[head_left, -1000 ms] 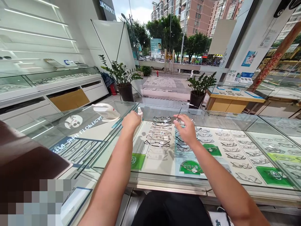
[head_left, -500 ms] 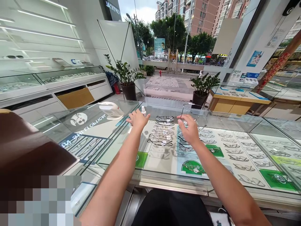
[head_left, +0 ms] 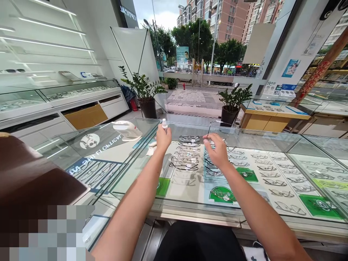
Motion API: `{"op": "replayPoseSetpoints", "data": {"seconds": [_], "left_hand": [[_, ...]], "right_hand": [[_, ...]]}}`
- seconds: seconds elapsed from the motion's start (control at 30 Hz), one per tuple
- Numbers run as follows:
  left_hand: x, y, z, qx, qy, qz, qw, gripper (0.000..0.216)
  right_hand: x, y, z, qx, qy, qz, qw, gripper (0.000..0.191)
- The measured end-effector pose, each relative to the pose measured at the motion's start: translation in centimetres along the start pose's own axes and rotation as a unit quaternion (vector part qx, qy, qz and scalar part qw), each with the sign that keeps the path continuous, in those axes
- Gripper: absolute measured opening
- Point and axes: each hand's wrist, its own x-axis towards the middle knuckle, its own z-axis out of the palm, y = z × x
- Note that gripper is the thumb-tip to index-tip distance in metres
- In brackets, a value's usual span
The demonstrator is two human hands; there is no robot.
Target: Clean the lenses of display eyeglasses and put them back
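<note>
My left hand [head_left: 163, 137] is closed around a small white spray bottle [head_left: 164, 124] at the far side of the glass counter [head_left: 190, 188]. My right hand [head_left: 216, 149] reaches over the counter with its fingers pinched on a thin-framed pair of glasses [head_left: 214, 127], whose temple arm sticks up behind the hand. Under the glass, rows of spectacles [head_left: 186, 156] lie on white trays with green labels [head_left: 221, 194].
A white device [head_left: 127, 129] sits on the glass to the left. A brown surface [head_left: 32, 174] lies at my near left. Potted plants [head_left: 144, 92] and another plant [head_left: 231, 105] stand beyond the counter. More display cases line the left wall and the right side.
My left hand opened over the counter, then closed on the spray bottle and lifted it slightly. My right hand stayed over the glasses, shifting only a little.
</note>
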Motion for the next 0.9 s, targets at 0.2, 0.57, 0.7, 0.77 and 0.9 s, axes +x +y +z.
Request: {"op": "replayPoseSetpoints", "data": {"seconds": [0.2, 0.57, 0.7, 0.77, 0.9], "left_hand": [[-2.8, 5.1, -0.5, -0.412, -0.227, 0.001, 0.883, 0.036], [-6.3, 8.2, -2.1, -0.488, -0.394, -0.054, 0.777, 0.072], [-6.8, 8.0, -0.7, -0.458, -0.383, -0.017, 0.802, 0.061], [-7.0, 7.7, 0.0, -0.423, -0.365, 0.015, 0.829, 0.057], [-7.2, 7.2, 0.8, -0.378, -0.376, 0.062, 0.844, 0.055]], "right_hand": [[0.0, -0.4, 0.0, 0.037, -0.004, 0.011, 0.999, 0.022], [0.2, -0.7, 0.3, 0.23, -0.097, 0.085, 0.965, 0.025], [0.2, -1.1, 0.4, 0.269, -0.138, 0.105, 0.948, 0.027], [0.2, -1.2, 0.4, 0.276, -0.152, 0.104, 0.943, 0.028], [0.2, -1.3, 0.4, 0.29, -0.173, 0.105, 0.935, 0.028]]}}
